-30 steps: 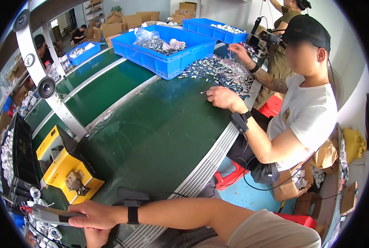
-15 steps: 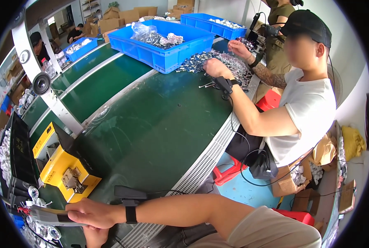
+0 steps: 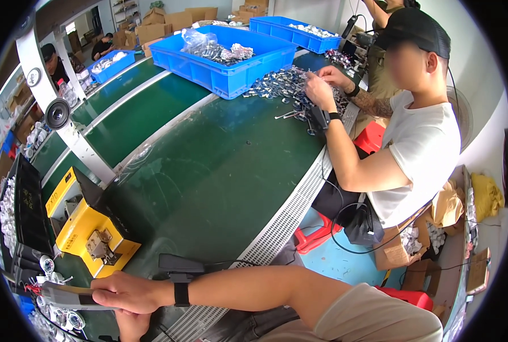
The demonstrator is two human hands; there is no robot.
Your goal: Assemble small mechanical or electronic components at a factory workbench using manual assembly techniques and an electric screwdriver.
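My right hand [image 3: 126,292] reaches across to the lower left, fingers wrapped round a long grey tool [image 3: 69,296] whose exact kind I cannot make out. Red wires [image 3: 33,289] show at the tool's far end. Just below, my left hand [image 3: 132,326] is close against the right one; its fingers are hidden. White round lamp-like parts [image 3: 74,320] lie beside and under the tool. A yellow machine [image 3: 94,236] with a metal fixture on its front stands just beyond my right hand.
A green work surface [image 3: 208,182] stretches ahead, edged by a perforated metal strip [image 3: 277,222]. Blue crates [image 3: 231,85] sit at the back near a heap of small parts [image 3: 282,85]. A co-worker [image 3: 419,154] sits at the right. A white post [image 3: 74,137] rises at left.
My hands and the grey tool stay almost where they were. The co-worker's hands have come together over the heap, shifting slightly right, and the head has tipped down a little.
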